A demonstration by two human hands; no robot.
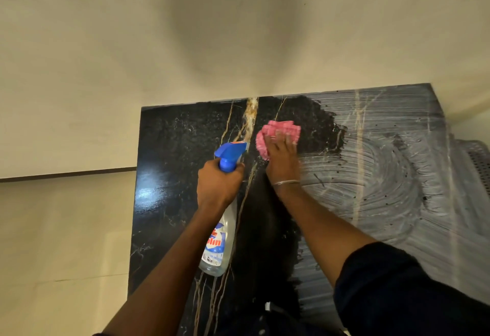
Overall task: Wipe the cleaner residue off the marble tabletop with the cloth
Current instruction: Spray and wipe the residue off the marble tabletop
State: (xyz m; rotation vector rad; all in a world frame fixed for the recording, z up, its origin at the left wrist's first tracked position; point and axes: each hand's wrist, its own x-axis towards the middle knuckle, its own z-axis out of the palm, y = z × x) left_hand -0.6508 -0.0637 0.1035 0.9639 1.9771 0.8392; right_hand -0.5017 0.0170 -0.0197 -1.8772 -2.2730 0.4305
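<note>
"How did the cloth feel?"

"Soft and light. The pink cloth [275,131] lay bunched near the back of the marble worktop [169,176]. My right hand [282,162] pressed down on top of it, fingers [287,139] straight."

"Anything in the way?"

"My left hand [218,186] was curled round the spray bottle [220,243], just beside the cloth. White cleaner residue [384,176] covered the right side."

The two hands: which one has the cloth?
The right hand, fingers spread flat on the pink cloth against the marble tabletop. The left hand grips a blue-topped spray bottle instead.
</note>
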